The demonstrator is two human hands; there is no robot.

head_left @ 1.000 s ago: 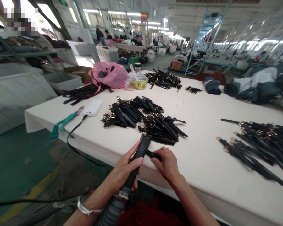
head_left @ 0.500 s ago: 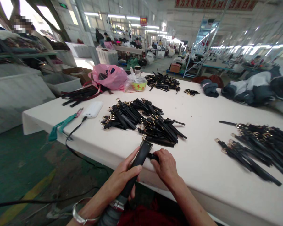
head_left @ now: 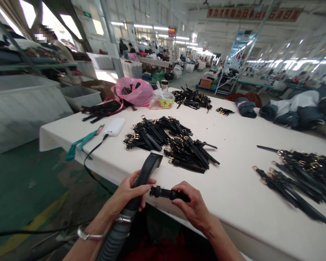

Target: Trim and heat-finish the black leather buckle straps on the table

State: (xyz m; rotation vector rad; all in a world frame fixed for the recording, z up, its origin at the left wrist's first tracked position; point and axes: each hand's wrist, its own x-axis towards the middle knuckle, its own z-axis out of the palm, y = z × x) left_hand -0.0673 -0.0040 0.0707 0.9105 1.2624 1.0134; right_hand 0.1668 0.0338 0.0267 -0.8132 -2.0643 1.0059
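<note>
My left hand is wrapped round a black hose nozzle, a flat tube clamped to a ribbed hose. The nozzle's end points up and away, over the near edge of the table. My right hand pinches a short black buckle strap and holds it sideways. Its buckle end lies close to my left fingertips; whether they touch it I cannot tell. Just beyond both hands lie a heap of black buckle straps and a second heap, all with gold-coloured buckles.
More straps lie on the white-covered table at right, others at the back. A white power bank with a cable, teal scissors and a pink bag are on the left. Rolled dark cloth lies at far right.
My right hand has drawn back from the nozzle's mouth, and the strap's buckle end now shows. The nozzle has swung left, away from the strap heap. The view has shifted slightly.
</note>
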